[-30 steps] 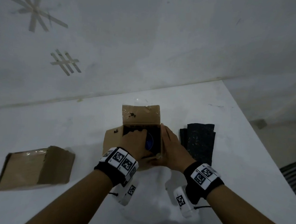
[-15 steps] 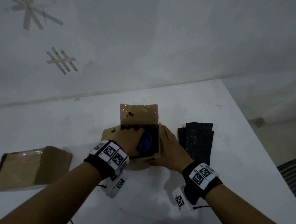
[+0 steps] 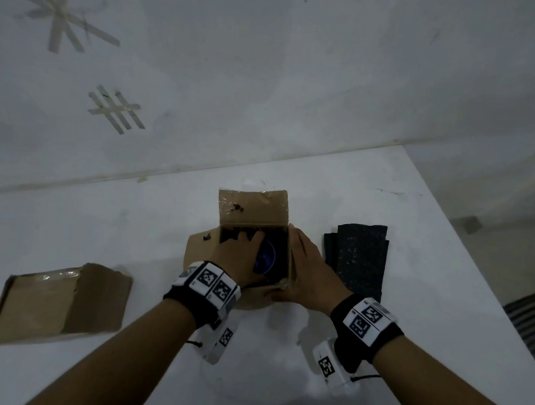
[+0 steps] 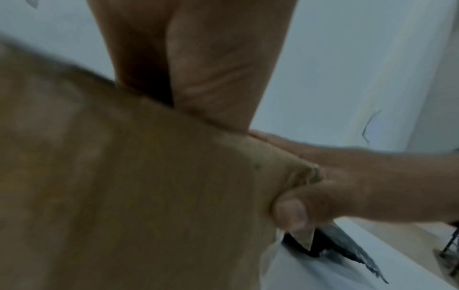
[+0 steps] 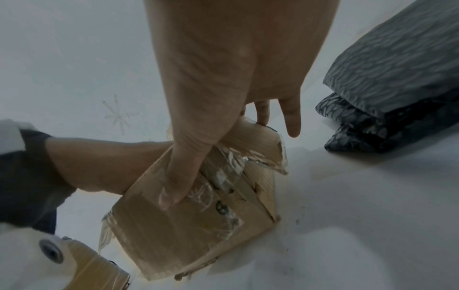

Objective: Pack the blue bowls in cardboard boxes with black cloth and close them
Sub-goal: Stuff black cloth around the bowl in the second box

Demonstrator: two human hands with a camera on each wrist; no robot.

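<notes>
Left hand point(image 3: 239, 257) withdrew, uncovering bowl point(image 3: 266, 258).

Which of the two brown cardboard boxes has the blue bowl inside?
The open cardboard box in the middle, between both hands, holds the blue bowl. The other cardboard box lies apart at the left, untouched.

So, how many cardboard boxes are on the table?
2: the open box between both hands, and a second box lying at the far left. Others may be out of view.
</notes>
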